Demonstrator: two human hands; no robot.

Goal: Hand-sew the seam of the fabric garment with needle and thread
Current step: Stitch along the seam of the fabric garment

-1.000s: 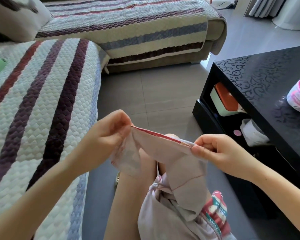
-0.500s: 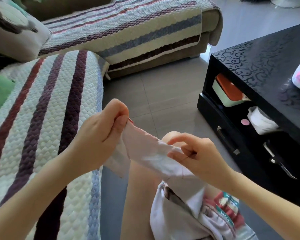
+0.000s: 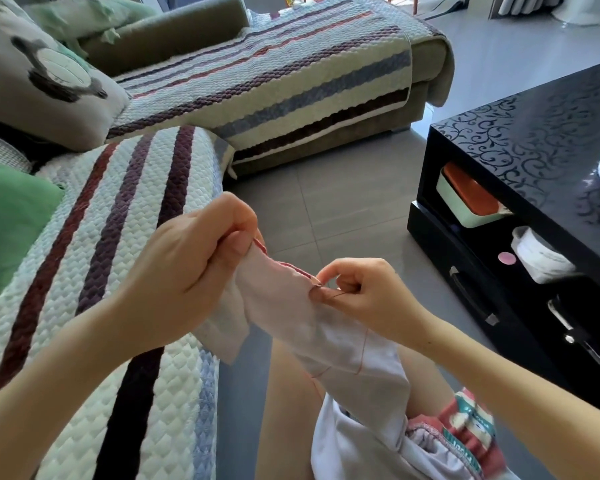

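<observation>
Two-handed, stretching a pale pink garment [image 3: 281,306] taut above the bare knees, between a striped quilted sofa cover [image 3: 118,209] and a glossy black counter [image 3: 534,140]. Gripping the upper end of the red-edged seam [image 3: 286,266] with the left hand [image 3: 184,271], fingers [image 3: 238,242] curled tight together and clamped on the cloth, with a loose flap hanging below the fist. Pinching the same seam lower down with the right hand [image 3: 364,299], thumb and first fingers [image 3: 336,266] closed on what appears to be a needle [image 3: 316,282], showing only as a short dark sliver at the fold, too small to confirm. Trailing a fine reddish thread [image 3: 338,292] from that point across the right hand. Leaving the rest of the garment heaped in the lap, beside a patterned red and green cloth [image 3: 471,424].

Judging the fabric light, thin and limp: sagging wherever unsupported, wrinkling easily, unlikely to slip from a dry pinch. Handling best by the folded seam edge itself, firmer there for being doubled, with one hold on either side of the stitch point and gentle tension between. Treating the needle as stiff, slim, sharp and slippery, so calling for a fingertip pinch near its rear end. Treating the thread as fragile under a hard tug and prone to tangling.
</observation>
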